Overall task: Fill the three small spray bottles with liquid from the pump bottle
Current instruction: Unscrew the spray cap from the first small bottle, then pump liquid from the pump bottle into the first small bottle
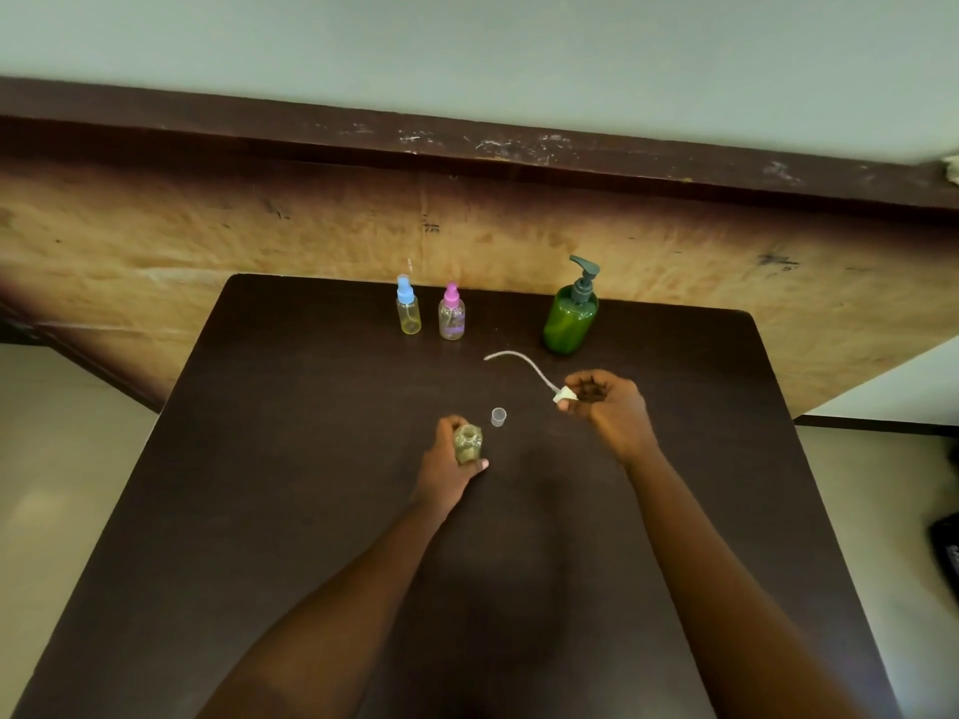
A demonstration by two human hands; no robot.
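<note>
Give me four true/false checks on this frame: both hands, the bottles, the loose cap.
1. The left hand grips an open small bottle that has no spray head on it. True.
2. The right hand presses the green pump bottle. False: it holds a spray head with its dip tube, apart from the pump bottle.
3. The blue-topped spray bottle and the pink-topped spray bottle stand upright with their tops on. True.
4. The clear cap sits on the pink-topped spray bottle. False: it stands on the table between the hands.
</note>
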